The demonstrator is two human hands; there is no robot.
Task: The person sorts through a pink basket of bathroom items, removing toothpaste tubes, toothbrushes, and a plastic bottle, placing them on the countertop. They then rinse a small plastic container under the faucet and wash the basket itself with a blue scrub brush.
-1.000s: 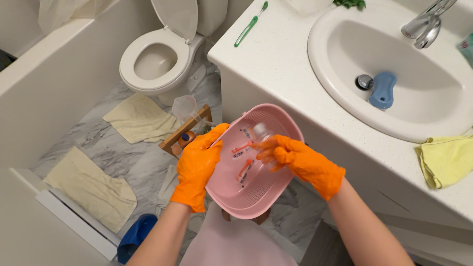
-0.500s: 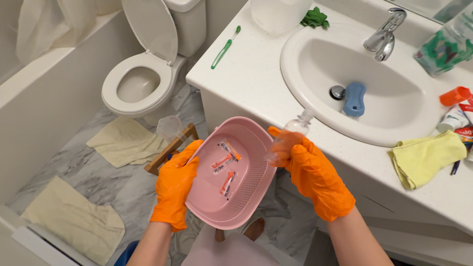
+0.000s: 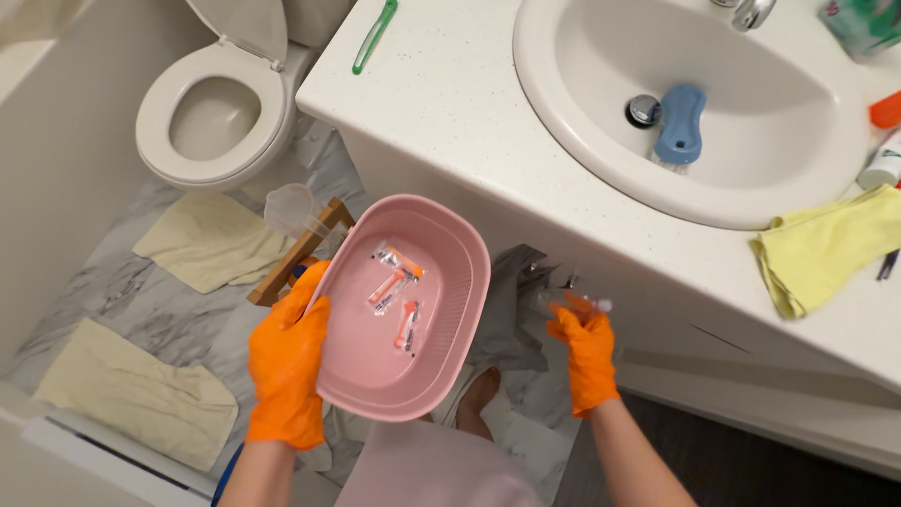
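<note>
Basket: pink plastic basket (image 3: pixel 413 310) tilted toward the camera, so its contents lie against the lower wall.
Left hand: orange-gloved left hand (image 3: pixel 286 361) wraps the basket's left rim, thumb inside, fingers shut on the edge to keep it steady.
Contents: three small orange-and-clear packets (image 3: pixel 394 291) lie loose on the basket floor.
Right hand: right hand (image 3: pixel 584 343) is low beside the vanity cabinet (image 3: pixel 450 178), fingers closed around a small clear bottle (image 3: pixel 568 302) (mostly hidden by the glove).
Nearby: grey cloth (image 3: pixel 511 319) lies between basket and hand; blue brush (image 3: pixel 679 124) rests in the sink (image 3: pixel 751 188).
</note>
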